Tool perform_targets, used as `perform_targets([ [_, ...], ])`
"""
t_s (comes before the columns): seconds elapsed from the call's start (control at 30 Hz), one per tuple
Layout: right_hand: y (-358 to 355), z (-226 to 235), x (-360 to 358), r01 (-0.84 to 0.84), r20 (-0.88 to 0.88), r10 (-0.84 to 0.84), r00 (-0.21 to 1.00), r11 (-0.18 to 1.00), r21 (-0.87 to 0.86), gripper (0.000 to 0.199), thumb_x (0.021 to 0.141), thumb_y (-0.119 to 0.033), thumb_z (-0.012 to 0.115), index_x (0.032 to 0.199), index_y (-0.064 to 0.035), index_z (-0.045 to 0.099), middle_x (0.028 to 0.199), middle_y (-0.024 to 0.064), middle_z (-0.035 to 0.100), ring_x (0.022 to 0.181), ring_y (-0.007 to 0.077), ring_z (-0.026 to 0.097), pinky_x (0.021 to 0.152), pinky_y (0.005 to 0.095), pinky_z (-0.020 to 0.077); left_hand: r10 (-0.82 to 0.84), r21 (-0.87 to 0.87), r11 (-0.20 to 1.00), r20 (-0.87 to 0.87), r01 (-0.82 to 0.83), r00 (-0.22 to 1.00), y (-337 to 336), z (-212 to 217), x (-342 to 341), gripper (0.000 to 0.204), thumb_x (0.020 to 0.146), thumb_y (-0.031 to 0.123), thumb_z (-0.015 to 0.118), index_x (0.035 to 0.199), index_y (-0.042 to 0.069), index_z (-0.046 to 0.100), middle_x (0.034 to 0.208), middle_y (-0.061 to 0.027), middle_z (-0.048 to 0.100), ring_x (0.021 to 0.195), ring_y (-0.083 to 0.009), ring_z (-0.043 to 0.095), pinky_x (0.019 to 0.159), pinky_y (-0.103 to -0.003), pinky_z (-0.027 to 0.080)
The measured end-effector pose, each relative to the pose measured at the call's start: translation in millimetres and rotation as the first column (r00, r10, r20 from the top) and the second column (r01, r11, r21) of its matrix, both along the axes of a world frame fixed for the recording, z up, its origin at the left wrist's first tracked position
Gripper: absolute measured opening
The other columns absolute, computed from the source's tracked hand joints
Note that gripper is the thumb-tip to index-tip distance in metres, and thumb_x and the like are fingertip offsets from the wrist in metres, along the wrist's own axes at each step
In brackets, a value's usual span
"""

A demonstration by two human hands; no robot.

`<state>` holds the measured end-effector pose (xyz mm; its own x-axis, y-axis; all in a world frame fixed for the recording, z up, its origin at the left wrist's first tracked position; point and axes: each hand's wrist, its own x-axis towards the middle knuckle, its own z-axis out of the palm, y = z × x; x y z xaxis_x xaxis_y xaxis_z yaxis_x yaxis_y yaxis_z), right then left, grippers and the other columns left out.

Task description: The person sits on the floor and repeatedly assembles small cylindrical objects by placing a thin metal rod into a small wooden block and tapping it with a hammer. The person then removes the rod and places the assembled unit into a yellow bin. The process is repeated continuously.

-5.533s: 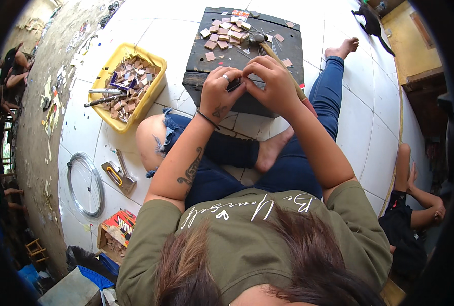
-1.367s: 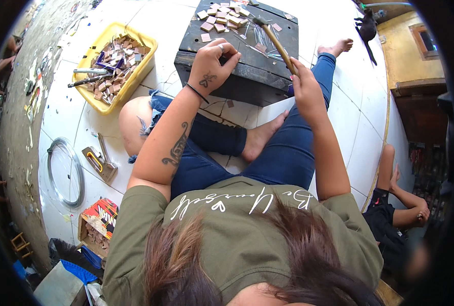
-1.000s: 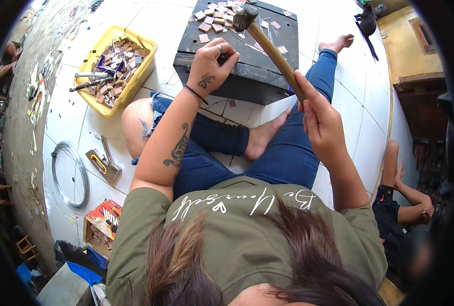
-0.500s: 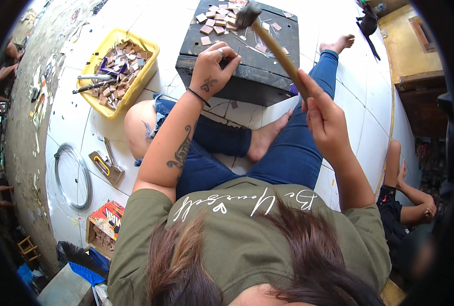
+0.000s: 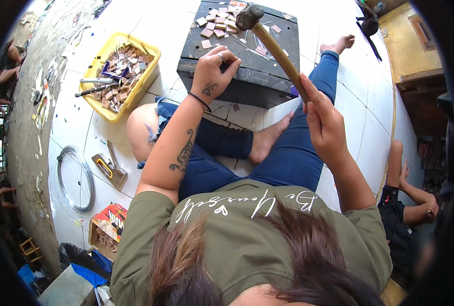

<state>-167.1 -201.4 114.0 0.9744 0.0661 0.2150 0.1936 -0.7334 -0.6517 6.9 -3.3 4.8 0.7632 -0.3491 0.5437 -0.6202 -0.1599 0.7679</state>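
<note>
My right hand (image 5: 322, 113) is wrapped round the wooden handle of a hammer (image 5: 277, 50), its metal head raised in the air above the black box (image 5: 222, 91). At the near edge of that box's top, my left hand (image 5: 215, 71) is pinched closed, thumb against fingers. What it pinches is too small to make out. Several small square wooden tiles (image 5: 220, 20) lie in a loose group on the box's far left part. Thin wire pieces (image 5: 243, 45) are scattered beside them, partly behind the hammer.
Left of the box stands a yellow basin (image 5: 112, 116) full of small wooden blocks, with pliers-like tools (image 5: 95, 87) across its rim. Nearer are a wire coil (image 5: 90, 188), a staple gun (image 5: 110, 171) and a box of wood bits (image 5: 104, 237). Another person's leg (image 5: 415, 201) is at right.
The hammer head has shifted very slightly, still raised over the box. My left hand stays pinched at the box's edge. The whole view has drifted a little.
</note>
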Motion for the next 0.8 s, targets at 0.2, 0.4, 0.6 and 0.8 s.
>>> perform_targets([
  [0.2, -13.5, -16.0, 8.7, 0.077, -0.206, -0.030, 0.978, 0.971, 0.224, 0.045, 0.100, -0.004, 0.044, 0.145, -0.0107, 0.046, 0.100, 0.0068, 0.063, 0.080, 0.0130, 0.053, 0.078, 0.0270, 0.0468, 0.018, 0.022, 1.000, -0.025, -0.017, 1.000, -0.8, 2.6, -1.3, 0.010, 0.083, 0.008, 0.069, 0.078, 0.000, 0.065, 0.078, -0.0093, 0.061, 0.067, -0.0235, 0.061, 0.061, -0.031, 0.048],
  [0.4, -40.7, -51.3, 55.5, 0.364, 0.054, -0.366, 0.929, 0.881, -0.301, 0.044, 0.098, -0.009, 0.049, 0.141, -0.0170, 0.049, 0.104, 0.0144, 0.060, 0.089, 0.0333, 0.062, 0.080, 0.0376, 0.0502, 0.080, -0.059, 0.995, -0.073, -0.084, 0.994, 13.5, 5.0, -0.5, 0.008, 0.083, 0.007, 0.069, 0.082, 0.000, 0.066, 0.083, -0.0115, 0.064, 0.073, -0.0217, 0.066, 0.067, -0.031, 0.051],
  [0.6, -52.2, -89.5, 76.7, 0.403, 0.128, -0.388, 0.913, 0.800, -0.444, 0.040, 0.095, -0.014, 0.053, 0.134, -0.0148, 0.051, 0.106, 0.0140, 0.060, 0.089, 0.0358, 0.063, 0.075, 0.0436, 0.0523, 0.586, 0.197, 0.785, 0.069, -0.587, 0.807, 149.3, -12.9, 40.5, 0.015, 0.085, 0.018, 0.070, 0.084, 0.004, 0.071, 0.084, -0.0130, 0.068, 0.075, -0.0259, 0.066, 0.069, -0.036, 0.052],
  [0.8, -45.2, -83.2, 98.1, 0.375, 0.357, -0.206, 0.911, 0.775, -0.508, 0.042, 0.087, -0.023, 0.064, 0.126, -0.0098, 0.058, 0.111, 0.0097, 0.060, 0.106, 0.0295, 0.057, 0.088, 0.0429, 0.0441, 0.717, 0.688, 0.247, 0.343, -0.682, 0.606, 257.5, -9.5, 66.2, 0.037, 0.079, 0.032, 0.071, 0.108, 0.008, 0.071, 0.104, -0.0128, 0.067, 0.103, -0.0326, 0.059, 0.092, -0.042, 0.048],
])
